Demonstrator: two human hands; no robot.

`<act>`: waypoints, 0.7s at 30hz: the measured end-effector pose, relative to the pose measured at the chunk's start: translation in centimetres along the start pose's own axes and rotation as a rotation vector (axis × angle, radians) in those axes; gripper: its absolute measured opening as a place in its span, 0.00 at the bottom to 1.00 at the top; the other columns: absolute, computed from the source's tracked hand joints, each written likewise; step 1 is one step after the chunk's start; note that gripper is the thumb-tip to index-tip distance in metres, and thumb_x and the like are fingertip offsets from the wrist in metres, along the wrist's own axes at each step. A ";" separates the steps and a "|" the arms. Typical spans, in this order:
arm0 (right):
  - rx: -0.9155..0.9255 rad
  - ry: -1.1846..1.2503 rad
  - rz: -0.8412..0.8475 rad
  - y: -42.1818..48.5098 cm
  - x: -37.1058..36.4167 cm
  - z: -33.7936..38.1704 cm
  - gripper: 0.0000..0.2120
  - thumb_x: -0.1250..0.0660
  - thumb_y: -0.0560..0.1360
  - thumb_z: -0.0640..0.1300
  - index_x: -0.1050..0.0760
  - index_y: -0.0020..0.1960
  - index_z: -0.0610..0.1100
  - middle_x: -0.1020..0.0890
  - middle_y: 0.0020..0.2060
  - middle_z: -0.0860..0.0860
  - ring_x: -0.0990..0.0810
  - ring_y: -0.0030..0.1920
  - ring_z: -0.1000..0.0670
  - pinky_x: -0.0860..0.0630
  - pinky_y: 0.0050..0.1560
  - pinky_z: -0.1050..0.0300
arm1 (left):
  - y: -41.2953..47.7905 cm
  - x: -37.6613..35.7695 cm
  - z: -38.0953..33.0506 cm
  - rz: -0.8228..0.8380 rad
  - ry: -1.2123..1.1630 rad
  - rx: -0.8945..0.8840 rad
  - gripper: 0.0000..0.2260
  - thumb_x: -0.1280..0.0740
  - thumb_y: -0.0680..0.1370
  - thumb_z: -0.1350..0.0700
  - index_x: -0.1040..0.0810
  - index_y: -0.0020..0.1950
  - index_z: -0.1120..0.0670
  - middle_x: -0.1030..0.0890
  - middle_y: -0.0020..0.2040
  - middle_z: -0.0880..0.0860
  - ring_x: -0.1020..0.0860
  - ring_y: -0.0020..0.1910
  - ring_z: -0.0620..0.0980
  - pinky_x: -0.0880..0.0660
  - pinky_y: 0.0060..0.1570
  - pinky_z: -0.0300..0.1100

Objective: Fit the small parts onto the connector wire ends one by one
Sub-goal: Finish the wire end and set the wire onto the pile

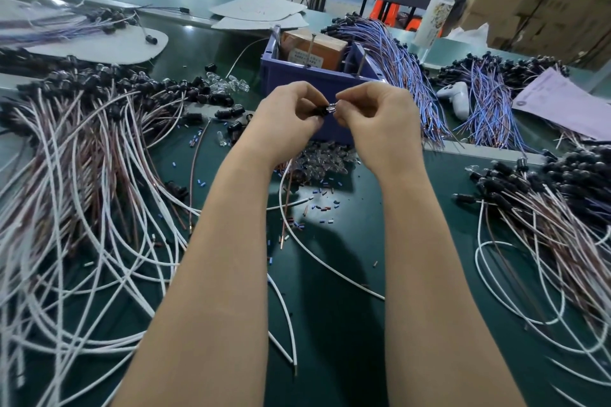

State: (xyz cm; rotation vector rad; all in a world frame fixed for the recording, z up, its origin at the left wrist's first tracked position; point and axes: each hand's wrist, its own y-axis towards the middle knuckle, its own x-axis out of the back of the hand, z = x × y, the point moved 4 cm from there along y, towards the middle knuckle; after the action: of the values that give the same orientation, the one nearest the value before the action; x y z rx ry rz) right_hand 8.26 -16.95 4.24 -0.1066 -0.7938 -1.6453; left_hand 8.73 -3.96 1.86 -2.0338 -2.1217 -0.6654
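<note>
Now my left hand (291,116) pinches a black holder (320,112), my right hand (373,119) pinches a clear part (331,107) touching it, both between my fingertips, blue bin (297,73) just behind.

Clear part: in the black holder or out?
Not fully in: the clear part, pinched by the right hand, is exposed, butting the black holder held by the left hand. Whether its tip has entered, cannot tell.

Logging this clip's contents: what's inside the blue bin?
A brown box with a white label, plus two thin metal rods, sit in the blue bin. Its floor is hidden by the front wall.
</note>
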 end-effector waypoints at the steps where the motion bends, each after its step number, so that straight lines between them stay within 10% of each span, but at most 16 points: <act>1: 0.014 -0.019 -0.008 0.0 0.0 0.1 0.05 0.32 0.74 0.37 0.19 0.46 0.44 0.18 0.36 0.52 0.18 0.41 0.53 0.22 0.50 0.61 | 0.0 0.0 -0.1 0.002 0.017 -0.007 0.07 0.34 0.77 0.62 0.23 0.48 0.49 0.18 0.48 0.50 0.20 0.48 0.46 0.27 0.49 0.36; 16: 0.035 -0.117 0.035 0.1 0.6 -0.2 0.04 0.29 0.72 0.39 0.20 0.41 0.47 0.21 0.34 0.55 0.22 0.36 0.57 0.26 0.43 0.66 | -0.2 -0.4 -0.5 0.069 0.133 -0.083 0.06 0.33 0.77 0.58 0.21 0.52 0.50 0.17 0.49 0.51 0.21 0.47 0.45 0.28 0.47 0.36; 21: -0.143 0.398 -0.006 0.0 0.4 -1.5 0.05 0.31 0.75 0.36 0.20 0.42 0.44 0.18 0.34 0.51 0.20 0.34 0.56 0.22 0.41 0.63 | -0.3 -0.2 -0.6 0.021 -0.006 -0.115 0.05 0.33 0.78 0.57 0.21 0.53 0.52 0.17 0.46 0.50 0.20 0.46 0.44 0.26 0.49 0.36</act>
State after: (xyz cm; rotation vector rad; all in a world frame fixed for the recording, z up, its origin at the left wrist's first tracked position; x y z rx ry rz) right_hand 8.64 -18.08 3.30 0.1208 -0.3745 -1.6575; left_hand 8.32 -4.34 2.25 -2.1154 -2.1083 -0.7968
